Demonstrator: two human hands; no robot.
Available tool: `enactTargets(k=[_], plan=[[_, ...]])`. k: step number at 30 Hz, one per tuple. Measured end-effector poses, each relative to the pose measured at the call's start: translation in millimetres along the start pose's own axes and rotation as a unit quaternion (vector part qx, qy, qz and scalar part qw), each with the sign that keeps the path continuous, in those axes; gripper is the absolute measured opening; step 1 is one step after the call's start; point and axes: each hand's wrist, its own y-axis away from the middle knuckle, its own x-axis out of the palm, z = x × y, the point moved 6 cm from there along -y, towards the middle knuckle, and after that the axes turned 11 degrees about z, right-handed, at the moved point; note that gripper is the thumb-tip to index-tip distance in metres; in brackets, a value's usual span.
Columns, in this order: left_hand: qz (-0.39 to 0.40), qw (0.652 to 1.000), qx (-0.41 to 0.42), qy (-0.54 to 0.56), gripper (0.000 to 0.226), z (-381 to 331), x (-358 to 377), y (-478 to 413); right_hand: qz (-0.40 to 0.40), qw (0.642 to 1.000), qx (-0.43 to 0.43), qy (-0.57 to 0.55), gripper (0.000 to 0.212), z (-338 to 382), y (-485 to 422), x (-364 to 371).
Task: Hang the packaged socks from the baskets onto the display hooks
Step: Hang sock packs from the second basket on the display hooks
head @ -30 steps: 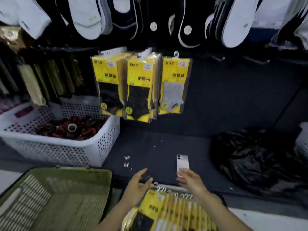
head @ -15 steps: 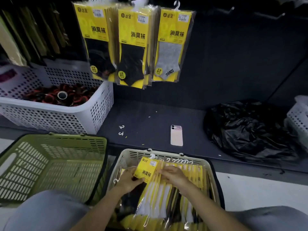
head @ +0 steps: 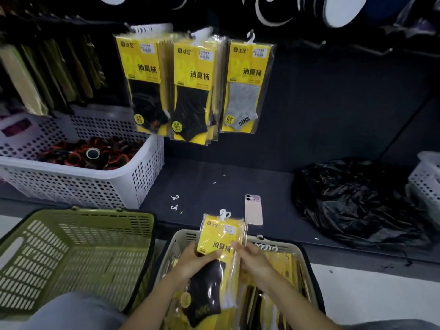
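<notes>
My left hand (head: pixel 195 259) grips a small stack of yellow sock packs (head: pixel 220 236) by its left side, thumb across the front. My right hand (head: pixel 253 259) pinches the same stack from the right. The packs are lifted above the beige basket (head: pixel 306 258), which holds several more yellow packs (head: pixel 276 303). On the dark wall above hang three bunches of matching packs: black socks at left (head: pixel 142 77), black socks in the middle (head: pixel 194 89), a grey sock pack at right (head: pixel 247 84).
An olive basket (head: pixel 71 256) sits at lower left. A white perforated basket (head: pixel 78 184) with red and black items stands on the dark shelf. A pink phone (head: pixel 253 210), two loose white hooks (head: pixel 175 202) and a black plastic bag (head: pixel 357 201) lie on the shelf.
Both hands went down into the beige basket, took hold of a stack of packs and have raised it above the rim. The view tilted down, then back up.
</notes>
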Motion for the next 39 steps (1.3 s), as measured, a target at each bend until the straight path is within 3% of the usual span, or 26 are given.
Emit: enactTargets(k=[5,12,15,22,28,32,39], plan=[[0.004,0.993,0.106,0.043,0.044,-72,0,9,0.003,0.993,-0.121,0.005,0.025,81,11,-16],[-0.075,0.970,0.227,0.043,0.033,-167,-16,15,-0.005,0.972,-0.236,-0.024,0.023,174,18,-23],[-0.120,0.957,0.254,0.078,0.026,-201,-33,16,-0.055,0.956,-0.288,-0.025,0.024,211,17,-38],[-0.181,0.930,0.300,0.109,0.037,-274,-82,24,-0.107,0.914,-0.391,0.007,0.021,294,17,-67],[-0.219,0.899,0.362,0.112,0.028,-322,-111,39,-0.137,0.895,-0.425,-0.007,0.016,357,2,-75],[-0.229,0.891,0.376,0.109,0.034,-333,-124,43,-0.134,0.893,-0.430,0.011,0.018,381,-15,-68],[-0.247,0.888,0.371,0.110,0.018,-332,-141,45,-0.152,0.908,-0.391,-0.005,0.019,396,-45,-59]])
